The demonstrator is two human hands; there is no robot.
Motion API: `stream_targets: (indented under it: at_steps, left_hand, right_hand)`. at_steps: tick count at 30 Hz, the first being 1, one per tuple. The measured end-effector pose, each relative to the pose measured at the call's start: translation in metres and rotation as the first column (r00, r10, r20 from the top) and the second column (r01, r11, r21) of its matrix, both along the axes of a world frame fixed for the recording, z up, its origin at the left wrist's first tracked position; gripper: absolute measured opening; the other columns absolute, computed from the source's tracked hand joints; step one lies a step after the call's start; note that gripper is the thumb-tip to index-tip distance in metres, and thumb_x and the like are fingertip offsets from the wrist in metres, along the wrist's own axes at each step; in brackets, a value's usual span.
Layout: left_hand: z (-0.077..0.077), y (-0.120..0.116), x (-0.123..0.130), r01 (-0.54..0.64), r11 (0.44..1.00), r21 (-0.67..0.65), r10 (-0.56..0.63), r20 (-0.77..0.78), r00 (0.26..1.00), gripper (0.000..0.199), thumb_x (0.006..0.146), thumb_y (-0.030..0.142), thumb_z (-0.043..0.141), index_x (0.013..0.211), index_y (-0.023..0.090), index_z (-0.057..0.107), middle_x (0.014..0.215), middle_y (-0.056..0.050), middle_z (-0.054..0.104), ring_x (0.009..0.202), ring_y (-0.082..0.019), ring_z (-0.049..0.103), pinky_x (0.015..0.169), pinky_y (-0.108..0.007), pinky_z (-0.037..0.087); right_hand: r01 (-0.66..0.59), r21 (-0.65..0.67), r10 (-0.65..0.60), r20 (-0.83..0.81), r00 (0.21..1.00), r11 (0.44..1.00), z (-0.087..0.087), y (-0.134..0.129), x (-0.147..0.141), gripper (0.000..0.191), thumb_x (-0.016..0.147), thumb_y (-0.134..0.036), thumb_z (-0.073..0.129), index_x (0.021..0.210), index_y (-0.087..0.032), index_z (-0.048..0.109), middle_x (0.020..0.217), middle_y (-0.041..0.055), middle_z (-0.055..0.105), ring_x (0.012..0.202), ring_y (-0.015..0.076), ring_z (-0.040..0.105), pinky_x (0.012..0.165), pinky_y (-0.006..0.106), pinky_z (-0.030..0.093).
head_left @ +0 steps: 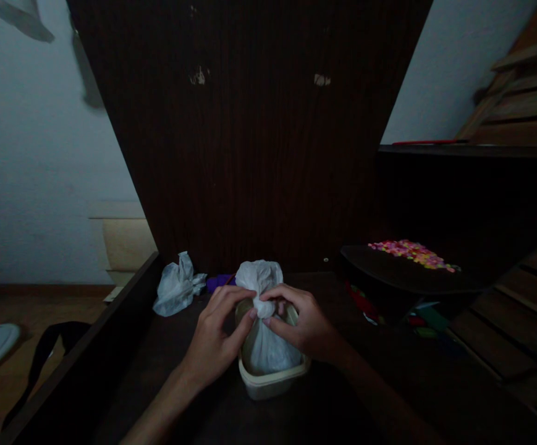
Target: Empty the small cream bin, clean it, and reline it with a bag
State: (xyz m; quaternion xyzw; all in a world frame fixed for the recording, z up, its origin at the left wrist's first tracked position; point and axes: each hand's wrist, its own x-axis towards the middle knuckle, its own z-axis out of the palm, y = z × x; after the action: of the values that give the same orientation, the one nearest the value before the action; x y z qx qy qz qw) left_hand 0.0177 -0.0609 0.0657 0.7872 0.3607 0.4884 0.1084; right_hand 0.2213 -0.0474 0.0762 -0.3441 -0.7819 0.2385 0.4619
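A white plastic bag (272,349) sits in a pale, open container (275,384) on the dark surface. Its neck is gathered into a knot, and the loose top of the bag spreads above it. My left hand (219,327) pinches the left side of the knot between thumb and fingers. From the right, my right hand (303,318) pinches the same knot, its thumb just below and its index finger above. What fills the bag cannot be made out.
A crumpled plastic bag (175,290) lies at the left, beside a purple item (219,282). Colourful small pieces (414,253) lie on a dark corner shelf (407,278) at the right. A raised edge (87,352) runs along the left; a dark panel (259,154) stands behind.
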Motion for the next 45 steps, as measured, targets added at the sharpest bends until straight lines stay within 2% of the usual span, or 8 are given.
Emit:
stream_targets:
  at_steps: [7,11,16,20,24,31,38,45]
  left_hand:
    - [0.009,0.003,0.004,0.042,0.994,0.103,-0.035,-0.07,0.997,0.024,0.092,0.019,0.066,0.115,0.023,0.069,0.1,-0.006,0.066,0.094,-0.021,0.065,0.08,-0.034,0.055]
    - [0.012,0.003,0.008,0.028,0.983,0.179,-0.013,-0.087,0.996,0.027,0.089,0.017,0.069,0.116,0.021,0.067,0.098,-0.005,0.066,0.091,-0.02,0.065,0.078,-0.033,0.056]
    - [0.014,-0.001,0.011,0.013,0.965,0.263,0.022,-0.132,0.991,0.027,0.09,0.017,0.067,0.117,0.02,0.065,0.097,-0.006,0.067,0.089,-0.02,0.065,0.076,-0.033,0.056]
    - [0.013,-0.004,0.012,-0.005,0.949,0.315,0.084,-0.238,0.968,0.028,0.094,0.016,0.062,0.121,0.019,0.064,0.102,-0.008,0.069,0.09,-0.021,0.066,0.079,-0.034,0.056]
    - [0.012,-0.005,0.012,-0.018,0.931,0.365,0.129,-0.282,0.951,0.023,0.096,0.016,0.059,0.118,0.017,0.064,0.102,-0.009,0.07,0.089,-0.022,0.067,0.079,-0.035,0.056]
    - [0.011,0.0,0.017,-0.009,0.927,0.376,0.11,-0.248,0.962,0.013,0.096,0.01,0.053,0.105,0.016,0.061,0.091,-0.007,0.069,0.083,-0.021,0.064,0.074,-0.033,0.055]
    - [0.017,0.0,0.017,0.006,0.963,0.268,0.036,-0.151,0.988,0.011,0.097,0.009,0.053,0.1,0.017,0.058,0.089,-0.004,0.066,0.084,-0.019,0.059,0.078,-0.032,0.05]
    - [0.014,-0.001,0.016,-0.044,0.972,0.229,0.074,-0.127,0.989,0.011,0.097,0.009,0.051,0.099,0.018,0.057,0.089,-0.003,0.064,0.085,-0.019,0.056,0.078,-0.031,0.045]
  right_hand:
    - [-0.106,-0.121,0.08,-0.198,0.977,0.987,-0.001,-0.003,0.0,0.03,0.074,-0.011,0.06,0.097,-0.021,0.075,0.1,0.0057,0.077,0.096,0.0209,0.072,0.085,0.034,0.057]
    - [-0.085,-0.187,0.034,-0.259,0.965,0.979,0.001,-0.007,-0.002,0.022,0.078,-0.017,0.064,0.095,-0.022,0.077,0.1,0.006,0.078,0.095,0.0211,0.074,0.083,0.033,0.06]
    - [-0.011,-0.144,-0.026,-0.251,0.968,0.989,0.0,-0.012,-0.006,0.02,0.078,-0.016,0.066,0.096,-0.021,0.074,0.098,0.0053,0.077,0.092,0.0197,0.073,0.083,0.032,0.06]
    - [0.037,-0.121,-0.067,-0.251,0.966,0.992,-0.004,-0.012,-0.007,0.023,0.076,-0.01,0.063,0.096,-0.021,0.067,0.093,0.0028,0.07,0.083,0.017,0.069,0.075,0.028,0.058]
    - [0.05,-0.044,-0.059,-0.247,0.967,0.998,-0.005,-0.01,-0.01,0.022,0.076,-0.007,0.059,0.091,-0.022,0.06,0.091,0.0026,0.064,0.088,0.0185,0.065,0.074,0.029,0.055]
    - [0.106,0.087,-0.084,-0.219,0.972,0.991,-0.004,-0.008,-0.015,0.026,0.07,-0.001,0.054,0.08,-0.023,0.048,0.083,-0.0008,0.052,0.08,0.0171,0.055,0.069,0.03,0.047]
    - [0.121,0.005,-0.117,-0.239,0.964,0.993,-0.002,-0.008,-0.017,0.023,0.069,-0.002,0.053,0.077,-0.023,0.047,0.079,-0.0041,0.045,0.064,0.0121,0.044,0.055,0.025,0.035]
    - [0.095,0.02,-0.089,-0.217,0.972,0.995,0.003,-0.011,-0.016,0.024,0.067,0.0,0.05,0.076,-0.022,0.049,0.078,-0.0044,0.045,0.062,0.0109,0.042,0.053,0.024,0.031]
